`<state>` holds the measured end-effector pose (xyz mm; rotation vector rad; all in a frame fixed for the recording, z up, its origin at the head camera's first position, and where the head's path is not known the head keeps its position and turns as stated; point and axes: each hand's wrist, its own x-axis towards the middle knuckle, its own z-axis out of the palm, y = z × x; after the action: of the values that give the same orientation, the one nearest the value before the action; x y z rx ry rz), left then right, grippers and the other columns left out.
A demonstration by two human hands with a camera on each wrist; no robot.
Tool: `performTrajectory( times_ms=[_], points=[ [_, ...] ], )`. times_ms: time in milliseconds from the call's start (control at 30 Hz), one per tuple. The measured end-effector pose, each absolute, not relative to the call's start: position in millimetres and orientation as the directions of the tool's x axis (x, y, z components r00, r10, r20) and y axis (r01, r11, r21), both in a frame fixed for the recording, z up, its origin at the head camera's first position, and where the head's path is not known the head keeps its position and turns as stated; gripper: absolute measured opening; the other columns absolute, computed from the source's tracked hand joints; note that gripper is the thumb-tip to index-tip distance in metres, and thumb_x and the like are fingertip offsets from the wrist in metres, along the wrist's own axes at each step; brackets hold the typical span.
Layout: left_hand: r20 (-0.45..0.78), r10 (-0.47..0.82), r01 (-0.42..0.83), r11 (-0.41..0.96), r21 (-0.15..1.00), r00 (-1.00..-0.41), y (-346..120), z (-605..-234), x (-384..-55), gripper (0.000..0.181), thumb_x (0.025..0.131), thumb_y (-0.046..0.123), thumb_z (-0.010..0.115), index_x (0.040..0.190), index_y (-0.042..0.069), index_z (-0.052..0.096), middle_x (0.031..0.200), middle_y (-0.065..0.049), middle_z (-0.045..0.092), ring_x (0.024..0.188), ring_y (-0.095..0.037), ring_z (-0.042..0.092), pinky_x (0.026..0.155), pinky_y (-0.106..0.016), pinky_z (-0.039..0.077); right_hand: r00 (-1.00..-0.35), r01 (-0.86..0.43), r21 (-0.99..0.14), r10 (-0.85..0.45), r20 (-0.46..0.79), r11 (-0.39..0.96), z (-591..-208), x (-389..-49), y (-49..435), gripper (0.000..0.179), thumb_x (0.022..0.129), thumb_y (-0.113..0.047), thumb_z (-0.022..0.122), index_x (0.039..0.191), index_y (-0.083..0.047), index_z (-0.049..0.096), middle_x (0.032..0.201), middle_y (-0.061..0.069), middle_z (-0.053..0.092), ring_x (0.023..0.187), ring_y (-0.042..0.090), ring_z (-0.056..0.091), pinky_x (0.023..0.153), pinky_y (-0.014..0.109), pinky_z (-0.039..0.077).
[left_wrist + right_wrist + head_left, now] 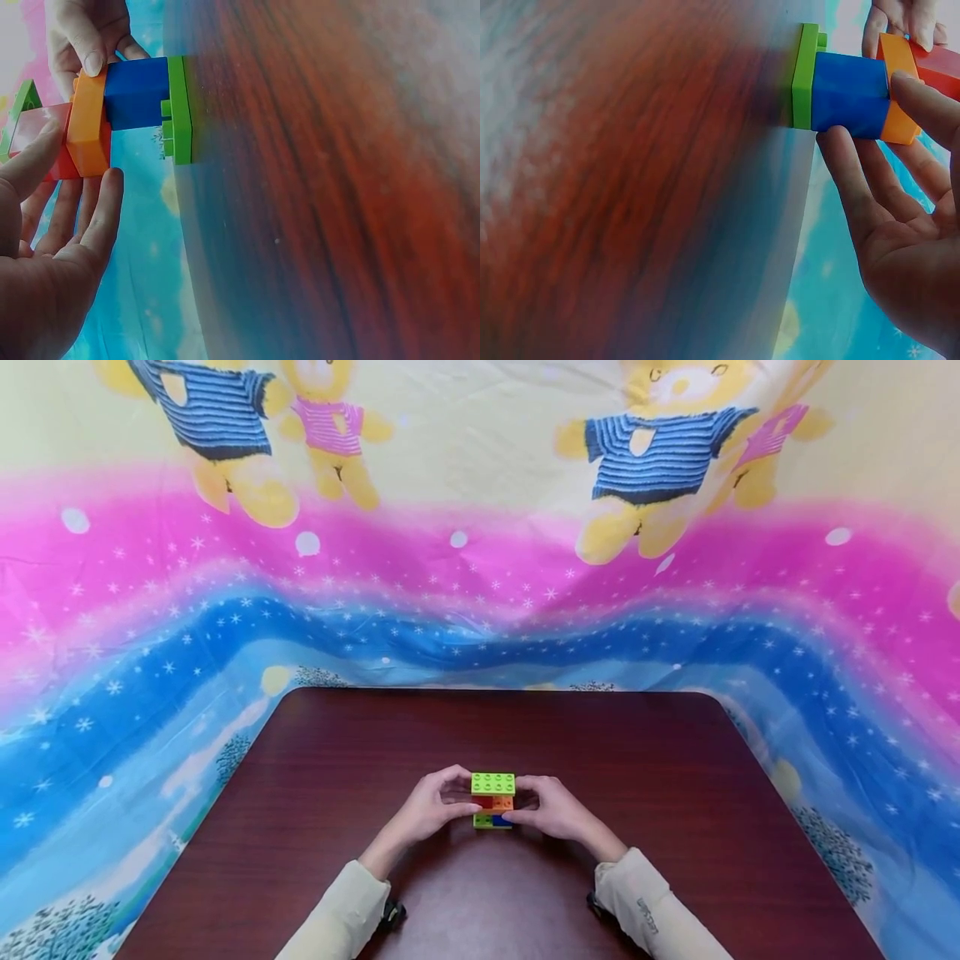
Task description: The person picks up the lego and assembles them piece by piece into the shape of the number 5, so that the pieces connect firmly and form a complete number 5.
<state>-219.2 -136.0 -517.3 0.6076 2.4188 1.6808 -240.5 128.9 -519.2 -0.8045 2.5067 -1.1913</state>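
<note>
A stack of toy building bricks stands upright between both hands in the middle of the table. Its base is a green plate (180,112) with a blue brick (849,94) on its right part. Across that lies an orange brick (88,124); a red brick (34,124) sits above on the left, and a studded green plate (492,783) tops it. My left hand (431,806) pinches the stack from the left, thumb on the red brick. From the right, my right hand (551,806) holds it, thumb on the orange brick and fingers behind the blue one.
The dark reddish-brown table (337,743) has rounded far corners. A curtain (480,568) printed with bears and snowflakes hangs behind it and along both sides. Dark bands (392,913) sit at the cuffs of the light sleeves (337,906).
</note>
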Motion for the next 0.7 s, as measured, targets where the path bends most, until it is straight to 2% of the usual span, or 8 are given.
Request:
performTrajectory(
  times_ms=[267,500,700],
  points=[
    [0.121,0.409,0.252,0.285,0.925,-0.905,-135.9,-518.4,-218.7,0.033,0.092,0.017,0.080,0.121,0.015,0.066,0.121,-0.007,0.073,0.109,-0.022,0.073,0.095,-0.037,0.060,-0.824,-0.369,-0.764,-0.567,0.006,0.528,-518.1,-239.8,128.6,0.039,0.091,-0.031,0.081,0.127,-0.021,0.070,0.116,-0.003,0.073,0.097,0.011,0.070,0.090,0.035,0.062],
    [0.124,0.402,0.263,0.313,0.913,-0.907,-135.4,-516.7,-218.8,0.033,0.092,0.018,0.080,0.120,0.015,0.065,0.119,-0.006,0.073,0.106,-0.020,0.072,0.094,-0.035,0.059,-0.823,-0.375,-0.765,-0.567,0.016,0.523,-518.1,-240.4,128.8,0.041,0.090,-0.031,0.082,0.127,-0.018,0.070,0.115,-0.002,0.074,0.097,0.012,0.071,0.088,0.036,0.062],
    [0.132,0.393,0.273,0.326,0.905,-0.910,-133.9,-517.6,-217.7,0.033,0.092,0.019,0.080,0.121,0.013,0.065,0.118,-0.009,0.074,0.107,-0.022,0.072,0.095,-0.038,0.060,-0.830,-0.363,-0.764,-0.557,0.005,0.534,-517.0,-239.4,129.1,0.037,0.090,-0.032,0.082,0.124,-0.021,0.071,0.110,-0.006,0.073,0.093,0.010,0.068,0.088,0.035,0.062]
  ],
)
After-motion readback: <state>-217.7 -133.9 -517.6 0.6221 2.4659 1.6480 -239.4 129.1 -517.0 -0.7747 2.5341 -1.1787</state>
